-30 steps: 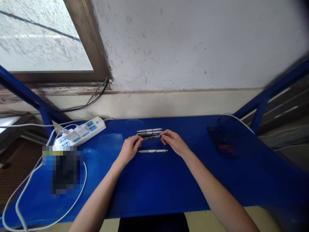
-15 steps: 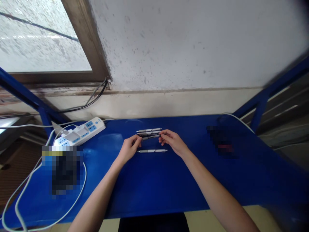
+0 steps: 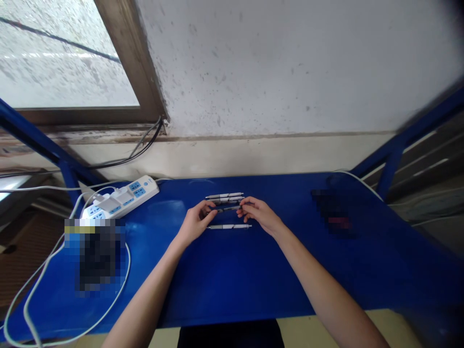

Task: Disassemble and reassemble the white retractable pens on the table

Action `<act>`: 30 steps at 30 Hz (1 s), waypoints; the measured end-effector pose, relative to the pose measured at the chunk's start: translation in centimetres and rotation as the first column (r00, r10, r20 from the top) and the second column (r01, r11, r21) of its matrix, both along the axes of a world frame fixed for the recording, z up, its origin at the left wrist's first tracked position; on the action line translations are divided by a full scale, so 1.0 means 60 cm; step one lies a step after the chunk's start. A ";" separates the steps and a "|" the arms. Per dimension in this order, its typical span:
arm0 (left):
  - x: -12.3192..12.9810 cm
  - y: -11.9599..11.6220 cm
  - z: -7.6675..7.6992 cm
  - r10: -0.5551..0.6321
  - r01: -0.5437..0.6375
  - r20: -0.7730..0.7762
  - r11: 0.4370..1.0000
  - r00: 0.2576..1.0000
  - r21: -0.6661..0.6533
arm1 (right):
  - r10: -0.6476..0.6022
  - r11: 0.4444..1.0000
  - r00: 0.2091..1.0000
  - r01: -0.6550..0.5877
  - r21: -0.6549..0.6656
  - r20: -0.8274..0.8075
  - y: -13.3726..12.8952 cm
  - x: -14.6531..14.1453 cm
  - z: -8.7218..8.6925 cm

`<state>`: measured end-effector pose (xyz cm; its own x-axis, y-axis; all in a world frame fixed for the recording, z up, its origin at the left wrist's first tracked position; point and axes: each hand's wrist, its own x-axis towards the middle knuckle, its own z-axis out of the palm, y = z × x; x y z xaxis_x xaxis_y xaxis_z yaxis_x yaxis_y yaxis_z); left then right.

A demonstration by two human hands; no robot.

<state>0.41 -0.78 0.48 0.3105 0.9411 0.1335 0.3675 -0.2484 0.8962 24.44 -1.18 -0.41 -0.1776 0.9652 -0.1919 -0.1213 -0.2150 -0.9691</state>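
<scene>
The held pen point(image 3: 227, 209) has shifted slightly toward the person. Near the far edge of the blue table point(image 3: 232, 275), the left hand point(image 3: 195, 224) and right hand point(image 3: 259, 216) pinch its ends between narrowly closed fingers, between paired pens point(image 3: 224, 197) and a white pen point(image 3: 229, 226).

A white power strip with blue sockets point(image 3: 121, 197) lies at an angle near the back left corner of the blue bench point(image 3: 232, 285), with white plugs seated in it. A white cable point(image 3: 125, 275) loops around the bench's left end, and another white cable point(image 3: 362, 181) follows the back right edge. Just in front of the strip sits a blurred object point(image 3: 96, 256), and a second, dark blurred object point(image 3: 331, 210) lies toward the right end. Blue metal frame bars point(image 3: 36, 142) rise behind the bench at the left. Beyond stands a speckled plaster wall point(image 3: 290, 67), with a brown-framed window point(image 3: 61, 53) at upper left and black cables point(image 3: 145, 147) below its corner.
</scene>
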 end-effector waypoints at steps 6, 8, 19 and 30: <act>-0.002 0.000 0.000 -0.002 0.002 -0.049 1.000 0.999 -0.001 | -0.004 1.000 1.000 0.004 -0.011 -0.011 -0.001 0.001 0.003; -0.003 0.000 0.000 0.003 -0.004 -0.060 1.000 0.998 -0.018 | -0.002 1.000 1.000 0.002 -0.013 -0.021 -0.001 0.001 0.005; -0.003 0.001 0.000 0.020 -0.020 -0.022 0.999 1.000 -0.038 | -0.012 1.000 1.000 0.012 -0.013 -0.021 0.000 0.004 0.003; -0.010 0.011 -0.003 0.139 -0.120 0.142 0.984 0.980 -0.131 | -0.118 0.993 0.993 0.118 -0.022 0.005 0.005 0.021 0.006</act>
